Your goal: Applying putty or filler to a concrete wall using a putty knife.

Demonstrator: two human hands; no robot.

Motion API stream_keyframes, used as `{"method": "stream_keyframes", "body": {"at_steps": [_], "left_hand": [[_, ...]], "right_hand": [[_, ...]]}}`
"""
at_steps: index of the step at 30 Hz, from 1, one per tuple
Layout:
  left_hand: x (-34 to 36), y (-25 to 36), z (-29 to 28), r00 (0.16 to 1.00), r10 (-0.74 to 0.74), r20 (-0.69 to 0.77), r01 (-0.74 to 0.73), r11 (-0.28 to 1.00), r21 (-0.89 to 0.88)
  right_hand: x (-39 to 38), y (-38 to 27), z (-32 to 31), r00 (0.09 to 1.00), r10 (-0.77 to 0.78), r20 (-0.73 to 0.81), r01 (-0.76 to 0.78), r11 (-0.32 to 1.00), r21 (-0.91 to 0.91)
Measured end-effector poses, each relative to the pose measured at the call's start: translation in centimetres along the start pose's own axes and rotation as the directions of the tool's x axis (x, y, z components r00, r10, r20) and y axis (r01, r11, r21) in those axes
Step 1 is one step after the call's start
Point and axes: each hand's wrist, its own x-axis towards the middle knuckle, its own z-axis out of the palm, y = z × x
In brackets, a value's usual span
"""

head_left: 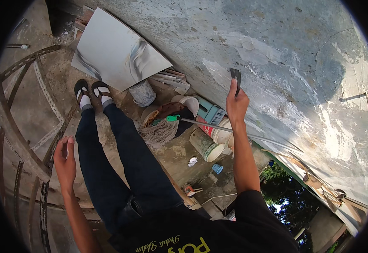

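Observation:
My right hand (pixel 237 105) is closed round a dark flat scraper (pixel 235 76), held up at the patchy grey wall (pixel 272 55). Its far end is at the wall's surface or just in front of it; I cannot tell if they touch. White, scraped-looking patches mark the wall around it. Down at my left side hangs my left hand (pixel 65 162), its fingers loosely bent, the thumb apart, and nothing in it. It is nearest to a curved metal frame (pixel 25 147) with perforated strips.
A string mop (pixel 158 131) with a metal pole leans along the wall's foot. Beside it are a white bucket (pixel 207 145), a grey bucket (pixel 142 93) and a small blue cup (pixel 217 168). A large pale panel (pixel 112 46) leans beyond my feet.

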Motion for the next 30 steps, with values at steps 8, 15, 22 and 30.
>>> {"method": "stream_keyframes", "body": {"at_steps": [8, 15, 22, 30], "left_hand": [[0.5, 1.5, 1.7, 1.000, 0.006, 0.029, -0.008, 0.997, 0.081], [0.2, 1.7, 1.4, 0.999, 0.024, 0.029, -0.027, 0.993, 0.111], [0.1, 1.7, 1.3, 1.000, 0.001, 0.024, -0.005, 0.991, 0.132], [0.2, 2.8, 2.2, 0.999, 0.024, 0.044, -0.030, 0.992, 0.122]], "right_hand": [[1.9, -1.6, -0.5, 0.990, -0.139, 0.029, 0.140, 0.990, -0.027], [0.4, 1.9, -3.3, 0.999, 0.016, 0.035, -0.012, 0.993, -0.116], [0.4, 2.3, -3.0, 0.996, -0.085, 0.014, 0.086, 0.993, -0.083], [1.3, -3.0, -2.1, 0.993, -0.115, 0.007, 0.115, 0.993, -0.018]]}}
